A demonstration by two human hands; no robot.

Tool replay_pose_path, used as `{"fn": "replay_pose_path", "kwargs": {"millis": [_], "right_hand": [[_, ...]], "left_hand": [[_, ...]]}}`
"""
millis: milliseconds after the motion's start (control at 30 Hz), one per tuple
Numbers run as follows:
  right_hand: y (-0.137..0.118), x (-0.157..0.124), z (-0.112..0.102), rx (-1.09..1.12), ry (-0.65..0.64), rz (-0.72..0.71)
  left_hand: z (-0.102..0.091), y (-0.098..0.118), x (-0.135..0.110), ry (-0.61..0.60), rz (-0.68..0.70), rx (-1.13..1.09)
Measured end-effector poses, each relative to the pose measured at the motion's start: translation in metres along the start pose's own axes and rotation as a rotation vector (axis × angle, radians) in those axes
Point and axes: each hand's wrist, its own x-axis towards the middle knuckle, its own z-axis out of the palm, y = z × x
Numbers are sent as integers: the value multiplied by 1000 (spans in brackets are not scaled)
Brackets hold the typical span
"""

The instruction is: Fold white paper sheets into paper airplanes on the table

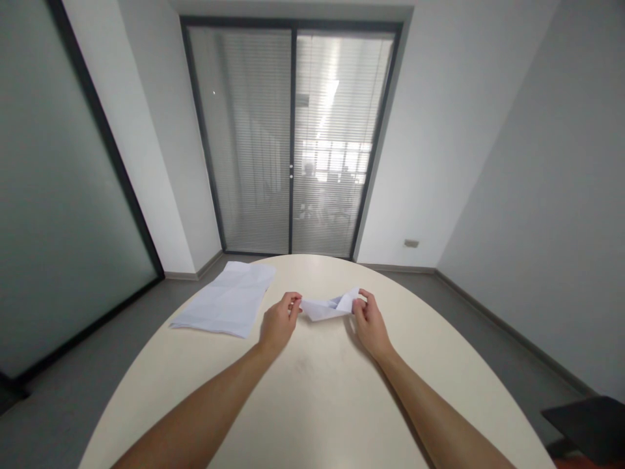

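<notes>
A small folded white paper shape is held just above the cream table between both hands. My left hand pinches its left tip with closed fingers. My right hand pinches its right end, fingers closed round the raised flap. The paper looks like a flattened boat form, stretched between the two pinches.
A stack of flat white paper sheets lies on the table to the left of my left hand, near the far-left edge. Beyond the rounded table edge stand glass sliding doors with blinds. A dark object sits at the lower right.
</notes>
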Motion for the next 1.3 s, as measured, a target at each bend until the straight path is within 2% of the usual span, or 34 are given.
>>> {"fn": "replay_pose_path", "kwargs": {"millis": [267,567,800,1033,1133,1300], "right_hand": [[5,3,3,261,-7,21],[1,2,0,312,9,50],[1,2,1,314,-4,29],[7,3,2,195,-35,3],[6,2,1,68,-46,-20],[-9,-2,-2,-387,-22,-285]], "left_hand": [[0,-1,2,29,-40,-33],[1,0,1,48,-55,-4],[-1,6,-3,-68,-37,-46],[-2,7,-1,-70,-31,-66],[-1,6,-1,-51,-14,-37],[-1,4,-1,-38,6,46]]}}
